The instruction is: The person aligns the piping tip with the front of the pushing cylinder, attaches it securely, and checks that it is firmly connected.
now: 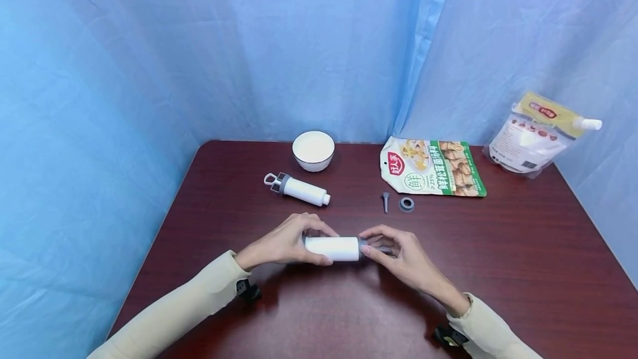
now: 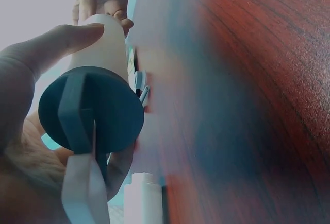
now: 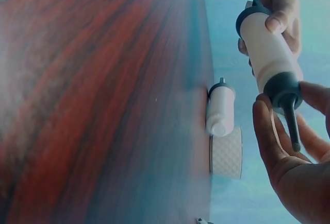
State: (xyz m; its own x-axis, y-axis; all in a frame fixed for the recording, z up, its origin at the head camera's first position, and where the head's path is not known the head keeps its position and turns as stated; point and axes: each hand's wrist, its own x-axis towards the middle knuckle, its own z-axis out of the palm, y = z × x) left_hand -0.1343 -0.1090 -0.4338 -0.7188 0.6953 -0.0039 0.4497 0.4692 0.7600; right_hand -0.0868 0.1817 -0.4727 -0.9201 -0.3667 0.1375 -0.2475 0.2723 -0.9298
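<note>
Held level over the near middle of the table is a white icing syringe point(image 1: 333, 249). My left hand point(image 1: 289, 241) grips its barrel, thumb and fingers on opposite sides. A dark grey end cap point(image 2: 121, 113) with a plunger handle point(image 2: 85, 188) points back toward the left wrist. At the other end, my right hand point(image 1: 406, 254) pinches the grey collar of a slim nozzle point(image 3: 292, 123), thumb and fingertips around it. The nozzle cap sits against the barrel's end in the right wrist view.
Beyond the hands lie a second icing syringe point(image 1: 305, 191), a loose grey nozzle point(image 1: 386, 204) and a grey ring point(image 1: 406, 210). A white bowl point(image 1: 313, 166) stands at the back edge. Further right are a flat food pouch point(image 1: 448, 173) and a spouted bag point(image 1: 528, 140), before blue curtains point(image 1: 309, 43).
</note>
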